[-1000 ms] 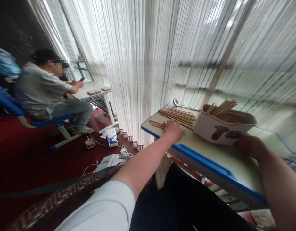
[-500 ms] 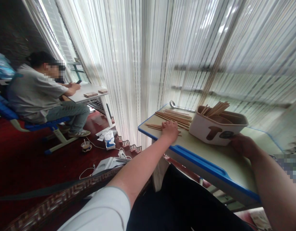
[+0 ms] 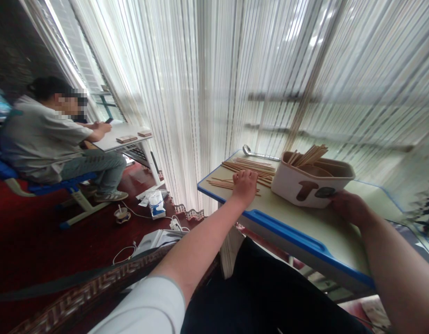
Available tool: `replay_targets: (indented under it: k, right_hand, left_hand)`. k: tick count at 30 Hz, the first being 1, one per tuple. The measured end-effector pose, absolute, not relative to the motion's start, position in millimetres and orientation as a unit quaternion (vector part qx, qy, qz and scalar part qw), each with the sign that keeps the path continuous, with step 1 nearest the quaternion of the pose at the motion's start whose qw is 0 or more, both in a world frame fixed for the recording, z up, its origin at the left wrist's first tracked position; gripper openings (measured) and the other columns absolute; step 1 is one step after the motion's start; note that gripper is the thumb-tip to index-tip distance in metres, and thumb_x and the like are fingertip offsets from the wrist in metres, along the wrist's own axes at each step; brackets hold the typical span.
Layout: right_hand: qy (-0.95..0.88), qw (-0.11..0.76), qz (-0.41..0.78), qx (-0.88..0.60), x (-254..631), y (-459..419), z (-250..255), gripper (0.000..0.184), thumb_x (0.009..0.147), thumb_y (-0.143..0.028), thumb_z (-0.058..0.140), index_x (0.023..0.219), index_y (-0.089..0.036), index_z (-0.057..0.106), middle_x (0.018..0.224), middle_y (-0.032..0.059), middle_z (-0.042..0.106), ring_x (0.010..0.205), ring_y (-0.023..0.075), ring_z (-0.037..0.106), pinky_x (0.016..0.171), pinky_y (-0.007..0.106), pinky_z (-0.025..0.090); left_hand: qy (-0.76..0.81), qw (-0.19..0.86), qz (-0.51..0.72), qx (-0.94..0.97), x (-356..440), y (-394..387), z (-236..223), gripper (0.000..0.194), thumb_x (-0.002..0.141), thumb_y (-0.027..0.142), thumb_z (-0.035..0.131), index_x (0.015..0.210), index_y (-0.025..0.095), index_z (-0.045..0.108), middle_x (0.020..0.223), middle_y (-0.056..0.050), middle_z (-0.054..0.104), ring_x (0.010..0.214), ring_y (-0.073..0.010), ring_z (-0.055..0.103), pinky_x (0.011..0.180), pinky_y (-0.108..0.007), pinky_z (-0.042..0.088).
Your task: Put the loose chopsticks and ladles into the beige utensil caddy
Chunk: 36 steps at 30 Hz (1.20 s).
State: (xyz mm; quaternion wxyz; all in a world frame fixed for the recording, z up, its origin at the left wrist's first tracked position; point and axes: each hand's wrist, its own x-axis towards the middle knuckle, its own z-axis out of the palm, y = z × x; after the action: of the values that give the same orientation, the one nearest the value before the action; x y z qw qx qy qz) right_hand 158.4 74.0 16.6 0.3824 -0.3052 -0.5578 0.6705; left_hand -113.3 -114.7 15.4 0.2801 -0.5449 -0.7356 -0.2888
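Thin wooden chopsticks (image 3: 247, 166) lie in loose bunches on the small desk (image 3: 298, 227). My left hand (image 3: 244, 186) rests over the nearer bunch, its fingers curled around some sticks whose ends show on both sides. To the right stands a white box (image 3: 291, 188) with a brown lining, a brown letter-like mark and a dark oval on its front. More chopsticks (image 3: 310, 155) lean out of its top, beside a brown rounded piece inside. My right hand (image 3: 348, 207) grips the box's lower right front corner; its fingertips are partly hidden.
A metal ladle (image 3: 258, 154) lies at the desk's back edge, before a sheer curtain (image 3: 186, 93). Left, a seated person (image 3: 47, 134) holds a phone at a white table (image 3: 122, 131). Cables, a white packet (image 3: 156, 205) and a cup (image 3: 122, 214) are on the red floor.
The whole view has shifted slightly, so everything appears a little further left. Both hands keep nearly the same places on the chopsticks and the box; the left fingers have moved slightly.
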Motion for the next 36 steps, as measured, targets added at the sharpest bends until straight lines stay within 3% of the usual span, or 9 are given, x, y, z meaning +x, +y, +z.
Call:
replay_targets:
  k: [10,17,26,36]
  right_hand:
    - [-0.561,0.374,0.681,-0.286,156,66,20,0.043,0.052,-0.010,0.063,0.093,-0.024,0.066,0.099,0.0055,0.073,0.093,0.0253,0.067,0.080,0.034,0.054]
    - [-0.576,0.375,0.686,-0.238,154,59,23,0.044,0.053,-0.010,0.058,0.094,-0.022,0.067,0.094,0.0060,0.073,0.090,0.0270,0.068,0.080,0.039,0.053]
    - [-0.581,0.372,0.697,-0.195,150,56,23,0.056,0.050,-0.009,0.050,0.103,-0.021,0.065,0.093,0.0048,0.073,0.090,0.0281,0.067,0.082,0.042,0.049]
    - [-0.580,0.390,0.688,-0.197,150,59,24,0.049,0.050,-0.010,0.053,0.097,-0.020,0.065,0.088,0.0030,0.073,0.089,0.0268,0.066,0.079,0.039,0.048]
  left_hand:
    - [-0.591,0.362,-0.446,-0.567,-112,-123,23,0.011,0.094,0.022,0.045,0.096,0.019,0.055,0.096,-0.005,0.064,0.094,-0.0169,0.056,0.088,-0.035,0.035]
    - [-0.560,0.363,-0.530,-0.523,-103,-123,55,0.014,0.093,0.023,0.048,0.097,0.021,0.061,0.102,-0.006,0.064,0.103,-0.0190,0.055,0.093,-0.037,0.035]
    - [-0.457,0.331,-0.669,-0.484,-79,-84,117,0.013,0.094,0.024,0.044,0.094,0.018,0.055,0.089,-0.006,0.061,0.086,-0.0168,0.056,0.082,-0.033,0.043]
    - [-0.415,0.313,-0.723,-0.456,-67,-47,146,0.017,0.094,0.029,0.041,0.092,0.018,0.053,0.091,-0.008,0.061,0.087,-0.0177,0.057,0.080,-0.033,0.044]
